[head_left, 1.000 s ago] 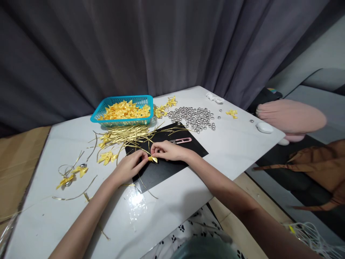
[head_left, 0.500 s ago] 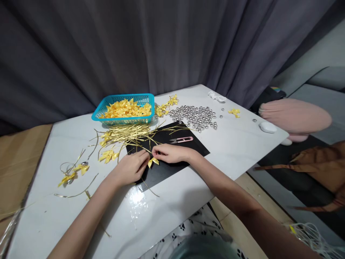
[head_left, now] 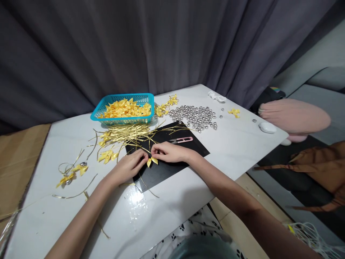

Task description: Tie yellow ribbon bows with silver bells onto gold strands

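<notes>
A small yellow ribbon bow [head_left: 152,162] is between my two hands, over the black mat [head_left: 159,177]. My left hand [head_left: 132,163] has its fingers pinched at the bow's left side. From the right, my right hand [head_left: 167,152] pinches at the bow's upper edge. Pink-handled snips [head_left: 184,139] lie on the mat just beyond my right hand. A pile of gold twist ties [head_left: 129,132] lies behind my left hand. Loose bows [head_left: 107,156] rest left of the mat.
A teal basket [head_left: 95,114] of yellow bows stands at the back left of the white table [head_left: 231,151]. Silver beads [head_left: 199,117] are spread behind the mat. A white mouse-like object [head_left: 267,127] sits near the right edge, and more bows [head_left: 66,178] lie at the left.
My left hand's fingers have closed up slightly and shifted a little left. The bow and my right hand stay nearly in place.
</notes>
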Demonstrator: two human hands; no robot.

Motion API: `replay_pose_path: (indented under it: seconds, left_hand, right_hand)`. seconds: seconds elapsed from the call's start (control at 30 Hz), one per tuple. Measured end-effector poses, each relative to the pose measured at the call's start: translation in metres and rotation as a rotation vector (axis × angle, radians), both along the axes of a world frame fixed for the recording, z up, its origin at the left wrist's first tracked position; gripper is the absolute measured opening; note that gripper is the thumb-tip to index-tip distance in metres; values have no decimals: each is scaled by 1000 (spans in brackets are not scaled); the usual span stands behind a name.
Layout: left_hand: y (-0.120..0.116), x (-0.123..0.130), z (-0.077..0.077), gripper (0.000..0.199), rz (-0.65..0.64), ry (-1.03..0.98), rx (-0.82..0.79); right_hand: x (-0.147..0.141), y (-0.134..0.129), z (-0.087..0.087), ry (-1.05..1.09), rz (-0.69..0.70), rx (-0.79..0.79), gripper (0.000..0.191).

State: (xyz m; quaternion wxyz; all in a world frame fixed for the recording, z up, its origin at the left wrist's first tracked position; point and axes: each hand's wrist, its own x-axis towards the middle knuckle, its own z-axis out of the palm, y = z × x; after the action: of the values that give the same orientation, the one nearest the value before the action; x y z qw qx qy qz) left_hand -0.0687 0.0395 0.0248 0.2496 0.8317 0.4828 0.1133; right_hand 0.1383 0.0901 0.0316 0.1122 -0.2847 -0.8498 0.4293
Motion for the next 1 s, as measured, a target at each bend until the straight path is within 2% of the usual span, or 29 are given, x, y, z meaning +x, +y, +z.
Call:
replay_pose_path:
  seconds: [0.3,0.43,0.5,0.6,0.73,0.8,1.0]
  left_hand:
    - [0,1,3,28,-18,63,-2]
    - [0,1,2,27,-13,82,8]
    - [-1,2,3,26,9,87,25]
    - [-3,4,2,25,81,88,63]
    - [-4,7,-3,24,205,70,122]
    - [-4,7,-5,23,244,63,145]
    - [-4,8,-8,23,281,61,180]
  right_hand:
    - [1,1,-4,-5,35,-2,11]
    - [1,1,-2,22,8,-25,13]
    - [-1,-1,-2,58,-50,-35,12]
    - [-7,-5,-5,133,-253,-38,10]
    - [-22,-14,-17,171,-536,-105,33]
    - [-29,-19,-24,167,-579,-189,36]
    - [-37,-23,-26,243,-559,-401,17]
